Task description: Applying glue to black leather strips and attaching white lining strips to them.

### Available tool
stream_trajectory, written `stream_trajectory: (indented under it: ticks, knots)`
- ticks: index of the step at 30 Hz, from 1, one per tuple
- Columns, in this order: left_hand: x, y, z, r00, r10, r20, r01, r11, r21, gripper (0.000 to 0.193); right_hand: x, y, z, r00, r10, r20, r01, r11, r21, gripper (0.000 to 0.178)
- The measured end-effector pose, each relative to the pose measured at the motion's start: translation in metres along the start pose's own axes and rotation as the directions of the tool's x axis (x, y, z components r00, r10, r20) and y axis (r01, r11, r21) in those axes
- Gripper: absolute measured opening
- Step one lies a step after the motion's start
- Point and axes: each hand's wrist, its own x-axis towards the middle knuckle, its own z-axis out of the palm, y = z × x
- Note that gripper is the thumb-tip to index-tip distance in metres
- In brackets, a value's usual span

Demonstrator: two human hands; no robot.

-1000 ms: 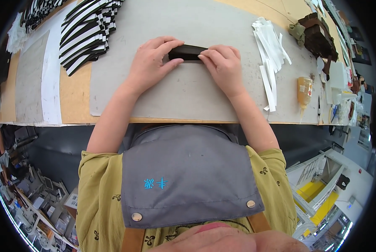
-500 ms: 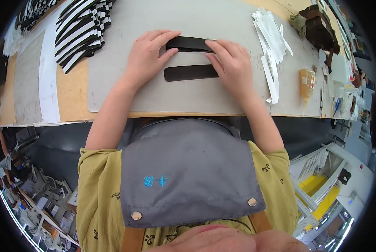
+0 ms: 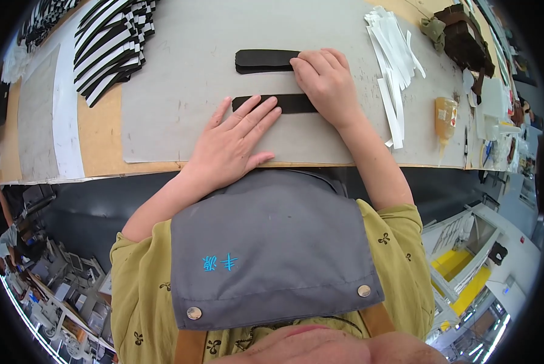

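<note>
Two dark strips lie one beyond the other on the grey work mat (image 3: 181, 79). The farther one, a black strip stack (image 3: 263, 60), looks like several layers. My right hand (image 3: 329, 83) has its fingers curled and pinched at the stack's right end, hiding that end. Nearer to me is a single black strip (image 3: 297, 104). My left hand (image 3: 234, 141) lies flat across its left part, fingertips touching it, thumb stretched apart. Part of this strip's right end is behind my right hand.
Black-and-white strips (image 3: 111, 45) are fanned out at the far left. White strips (image 3: 392, 60) lie loosely to the right, with an amber squeeze bottle (image 3: 445, 115) beside them. Farther right stands a dark brown block-shaped object (image 3: 463, 39). The table's front edge (image 3: 102, 180) runs close to me.
My left hand has let go of the farther stack's left end and come down flat onto the nearer strip. My right hand stays at the stack's right end, fingers more curled.
</note>
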Motion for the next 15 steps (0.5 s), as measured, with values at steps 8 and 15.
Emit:
stream_trajectory:
  ticks: [8,15]
  knots:
    - [-0.010,-0.007,-0.007,0.996,0.079,0.052,-0.077,0.996,-0.040,0.073,-0.002,0.002,0.000,1.000,0.028,0.014,-0.028,0.999,0.023,0.014]
    - [-0.011,-0.017,-0.004,0.978,0.061,-0.200,-0.094,0.983,-0.160,0.063,-0.004,0.005,0.003,0.999,0.045,0.005,-0.045,0.998,0.052,0.016]
